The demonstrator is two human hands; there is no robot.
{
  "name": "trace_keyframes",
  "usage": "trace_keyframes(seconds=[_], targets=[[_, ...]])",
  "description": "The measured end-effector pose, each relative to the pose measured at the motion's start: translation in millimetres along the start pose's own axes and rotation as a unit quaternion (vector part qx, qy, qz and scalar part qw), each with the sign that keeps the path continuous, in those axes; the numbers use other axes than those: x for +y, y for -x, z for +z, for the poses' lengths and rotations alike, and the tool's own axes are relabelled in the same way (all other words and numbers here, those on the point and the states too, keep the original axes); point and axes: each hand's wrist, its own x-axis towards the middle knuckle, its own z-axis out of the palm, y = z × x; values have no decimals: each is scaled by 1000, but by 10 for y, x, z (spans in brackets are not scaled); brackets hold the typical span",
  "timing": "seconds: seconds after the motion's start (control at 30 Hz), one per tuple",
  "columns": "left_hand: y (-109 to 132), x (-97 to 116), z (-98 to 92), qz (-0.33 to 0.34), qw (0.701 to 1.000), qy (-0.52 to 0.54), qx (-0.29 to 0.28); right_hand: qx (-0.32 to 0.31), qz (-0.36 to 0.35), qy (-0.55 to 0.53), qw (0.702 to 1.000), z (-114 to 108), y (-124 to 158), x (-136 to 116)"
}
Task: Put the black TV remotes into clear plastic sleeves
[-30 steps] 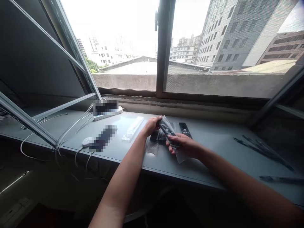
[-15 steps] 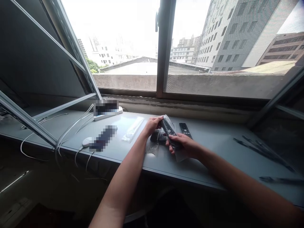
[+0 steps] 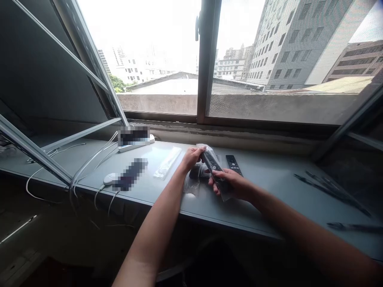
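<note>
No legible text, numbers or signs; markings on bagged remote point(image 3: 211, 161) and bare remote point(image 3: 233, 164) too small.

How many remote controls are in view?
2: a bagged remote held by the left hand and right hand; an unbagged remote on the desk beyond. Dark bagged items beneath might include more.

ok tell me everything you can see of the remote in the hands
A dark, slim remote sits inside a clear, plastic-looking bag, faint button marks showing. It is held slanting above the desk, far end to the left. The left hand pinches the bag near that end; the right hand grips the near part.
</note>
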Motion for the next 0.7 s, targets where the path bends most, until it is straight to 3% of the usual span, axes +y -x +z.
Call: trace_keyframes(seconds=[0.37, 0.6, 0.7], targets=[[-3, -21, -5, -7, 999, -50, -16, 1, -4, -8, 1000, 15, 5, -15], [3, 6, -4, 20, 999, -21, 28, -4, 0, -14, 1000, 21, -2, -28], [42, 52, 6, 6, 999, -41, -3, -5, -9, -16, 1000, 19, -5, -24]])
